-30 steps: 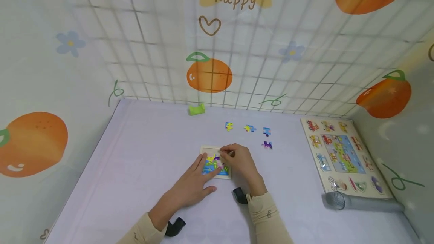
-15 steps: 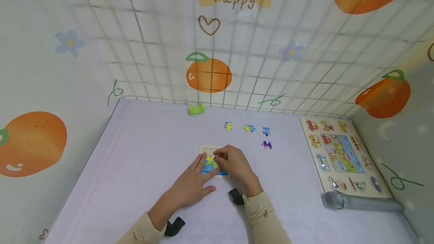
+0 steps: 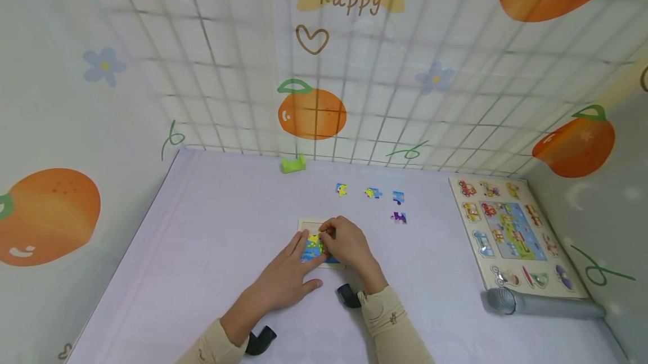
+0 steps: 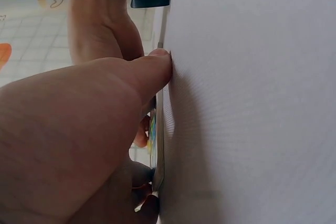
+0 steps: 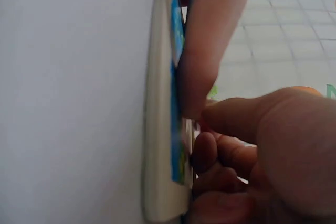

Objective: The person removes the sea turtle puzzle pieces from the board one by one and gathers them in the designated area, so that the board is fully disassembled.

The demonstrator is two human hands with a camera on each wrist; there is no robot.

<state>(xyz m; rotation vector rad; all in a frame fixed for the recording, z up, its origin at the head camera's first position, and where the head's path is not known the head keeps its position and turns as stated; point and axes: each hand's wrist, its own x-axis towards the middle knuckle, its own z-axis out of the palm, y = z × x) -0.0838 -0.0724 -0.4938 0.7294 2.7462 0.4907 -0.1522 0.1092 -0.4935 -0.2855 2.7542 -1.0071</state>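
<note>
A small framed jigsaw puzzle [image 3: 312, 248] lies on the table in the head view, its lower part filled with blue, green and yellow pieces. My left hand [image 3: 280, 279] rests over its left and front edge, fingers stretched out across the frame and the pieces. The thumb lies apart, close to the table. My right hand [image 3: 349, 243] bends over the puzzle's right half and pinches a puzzle piece at its surface, mostly hidden by the fingers. In the right wrist view the puzzle's pale wooden frame [image 5: 157, 129] appears edge-on, with the right fingertips right at the pieces.
Loose puzzle pieces lie behind the frame, among them a yellow one [image 3: 341, 189] and a purple one [image 3: 399, 218]. A green block [image 3: 293, 164] stands near the back wall. At right are a picture board [image 3: 513, 234] and a grey microphone [image 3: 547, 305].
My right hand has shifted slightly left over the puzzle, its fingertips now nearer the middle. The left hand stays where it was, and the loose pieces have not moved.
</note>
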